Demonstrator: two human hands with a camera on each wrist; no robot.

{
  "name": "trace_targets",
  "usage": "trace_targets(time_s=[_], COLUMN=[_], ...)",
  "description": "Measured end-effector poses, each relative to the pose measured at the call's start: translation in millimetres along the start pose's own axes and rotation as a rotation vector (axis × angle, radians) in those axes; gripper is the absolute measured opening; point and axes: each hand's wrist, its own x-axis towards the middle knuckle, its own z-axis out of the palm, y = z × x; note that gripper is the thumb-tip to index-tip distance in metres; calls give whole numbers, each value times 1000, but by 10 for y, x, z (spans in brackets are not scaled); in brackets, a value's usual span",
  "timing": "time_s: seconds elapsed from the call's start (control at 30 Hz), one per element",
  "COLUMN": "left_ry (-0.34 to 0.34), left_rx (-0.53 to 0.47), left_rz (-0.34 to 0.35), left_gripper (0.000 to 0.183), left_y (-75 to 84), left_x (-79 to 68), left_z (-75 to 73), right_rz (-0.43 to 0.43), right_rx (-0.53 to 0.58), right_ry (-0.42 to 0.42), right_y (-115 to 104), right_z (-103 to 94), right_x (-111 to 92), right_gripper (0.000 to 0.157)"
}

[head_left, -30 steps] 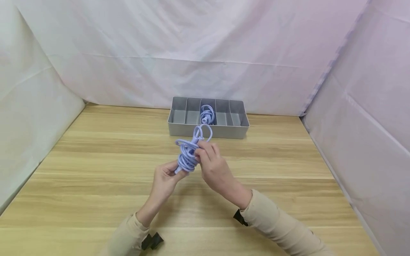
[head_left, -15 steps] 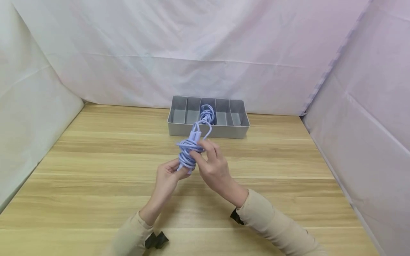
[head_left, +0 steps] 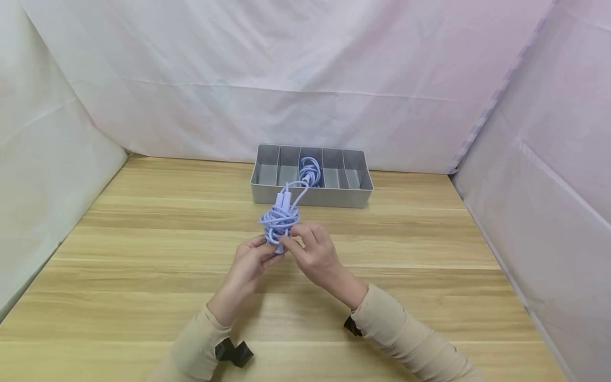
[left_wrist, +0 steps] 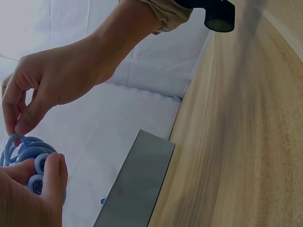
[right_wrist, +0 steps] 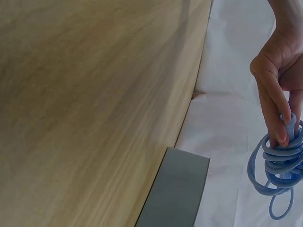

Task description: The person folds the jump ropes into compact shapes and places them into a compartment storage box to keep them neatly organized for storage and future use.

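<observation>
A light-blue jump rope (head_left: 279,217), its cord wound round two handles, is held up over the table in front of the box. My left hand (head_left: 250,262) grips the bundle's near end; in the left wrist view the round handle ends (left_wrist: 40,163) poke out between thumb and fingers. With thumb and fingertips, my right hand (head_left: 317,254) pinches a loop of cord (left_wrist: 14,142) on the near side of the bundle. Toward the box, the other handle ends point away, and a loose loop arcs from them. The right wrist view shows the left hand (right_wrist: 279,90) on a handle.
A grey box (head_left: 312,197) with several compartments stands at the back of the wooden table (head_left: 167,239). Its middle compartment holds another coiled light-blue rope (head_left: 310,172). White cloth (head_left: 286,63) hangs behind and at both sides. Black wrist cameras (head_left: 234,352) sit under the sleeves.
My right hand has slid from the bundle's upper right side down to its near end. The bundle has turned so the far handle ends tilt left and stand clear of the windings.
</observation>
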Motion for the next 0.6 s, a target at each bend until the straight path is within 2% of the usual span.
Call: trace_targets(time_s=[0.13, 0.27, 0.37, 0.6], left_ry=[2, -12, -25, -33], left_rx=[-31, -46, -35, -33], left_rz=[-47, -88, -94, -95], left_gripper=[26, 38, 45, 44], left_y=[32, 69, 75, 72], left_x=[21, 74, 95, 136], left_z=[-6, -53, -74, -124], right_rz=[-11, -19, -1, -9], right_rx=[33, 42, 57, 95], right_ry=[27, 38, 38, 14], right_y=[-23, -64, -70, -36], right_z=[-27, -47, -62, -78], right_x=[-23, -26, -36, -100], right_gripper=[14, 16, 17, 22])
